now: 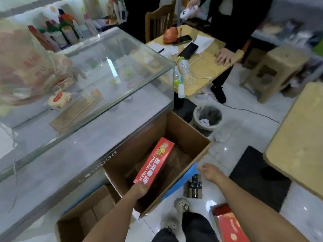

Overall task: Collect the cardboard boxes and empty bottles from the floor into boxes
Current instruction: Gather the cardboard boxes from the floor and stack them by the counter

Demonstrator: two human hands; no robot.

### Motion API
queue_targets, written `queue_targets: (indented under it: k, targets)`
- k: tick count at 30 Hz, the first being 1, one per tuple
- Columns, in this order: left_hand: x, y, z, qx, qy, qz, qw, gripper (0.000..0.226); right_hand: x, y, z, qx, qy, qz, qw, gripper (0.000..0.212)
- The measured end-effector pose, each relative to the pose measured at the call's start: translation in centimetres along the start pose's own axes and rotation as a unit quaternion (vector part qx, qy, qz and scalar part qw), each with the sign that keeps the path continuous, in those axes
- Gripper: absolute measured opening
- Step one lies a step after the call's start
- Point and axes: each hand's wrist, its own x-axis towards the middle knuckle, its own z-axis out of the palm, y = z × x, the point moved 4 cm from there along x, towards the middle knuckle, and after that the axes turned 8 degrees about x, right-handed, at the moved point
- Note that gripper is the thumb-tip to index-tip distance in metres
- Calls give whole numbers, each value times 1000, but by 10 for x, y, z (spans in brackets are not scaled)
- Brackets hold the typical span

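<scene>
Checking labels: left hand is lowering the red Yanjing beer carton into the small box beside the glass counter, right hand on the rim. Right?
Not quite: the head view shows the left hand lowering the red Yanjing beer carton into the large open box; the small box sits nearer. Right hand is at the rim.

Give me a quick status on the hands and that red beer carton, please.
Left hand gripping red beer carton, lowering it into big open box. Right hand on blue flap at the rim. Second red carton on floor. Nothing in the way.

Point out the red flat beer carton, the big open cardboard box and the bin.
red flat beer carton [154,159], head view, printed top face
big open brown cardboard box [190,135], head view, far inner wall
round grey waste bin [196,122], head view, left rim
</scene>
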Motion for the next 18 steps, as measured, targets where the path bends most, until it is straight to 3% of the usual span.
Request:
queue_targets:
  k: [7, 10, 14, 18]
  targets:
    - [-8, 81, 69, 222, -30, 94, 970, 45, -89, 162, 28, 153, 66, 145, 975, 38]
    - [-13, 101, 119, 317, -63, 145, 935, 47, -133, 227, 54, 236, 101, 200, 946, 74]
    - [-19, 134, 207, 407, -83, 185, 891, 51, -190, 317, 101, 345, 124, 274, 889, 75]
    - [-10, 138, 248, 426, -112, 203, 874, 55, -194, 373, 153, 418, 150, 304, 843, 66]
